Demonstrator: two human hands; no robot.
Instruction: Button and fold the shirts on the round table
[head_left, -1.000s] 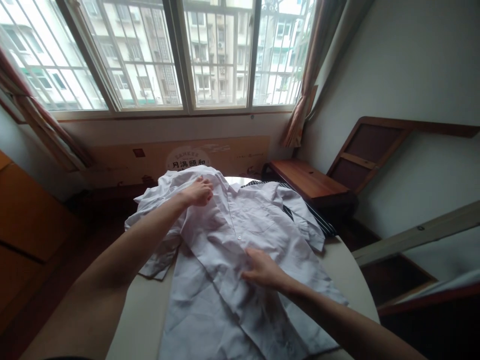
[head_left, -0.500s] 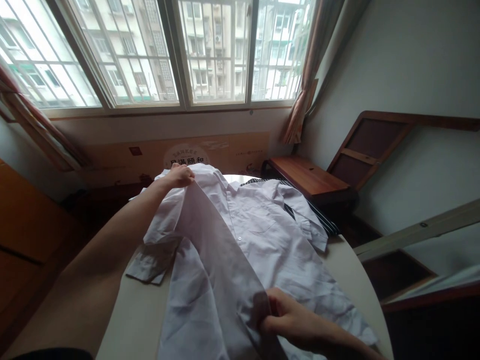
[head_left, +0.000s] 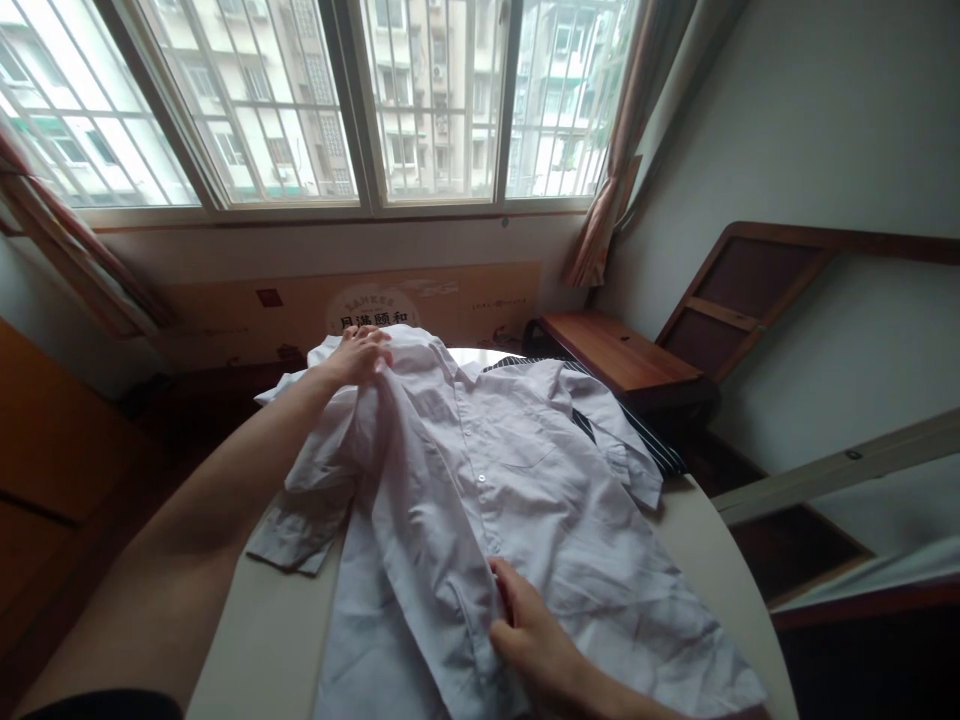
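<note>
A white short-sleeved shirt lies spread front-up on a pale round table. My left hand is closed on the shirt's left front panel near the collar. My right hand pinches the same front edge lower down, near the hem, with the fabric bunched between the two hands. A dark striped garment lies under the shirt at the table's far right.
A wooden bench stands beyond the table on the right, beside a leaning wooden frame. A cardboard panel with printed characters runs under the barred window. Wooden furniture stands at the left.
Both hands took hold of the shirt's left front panel, lifted it taut, then brought it back over toward the button line, where it now lies slack and bunched.
</note>
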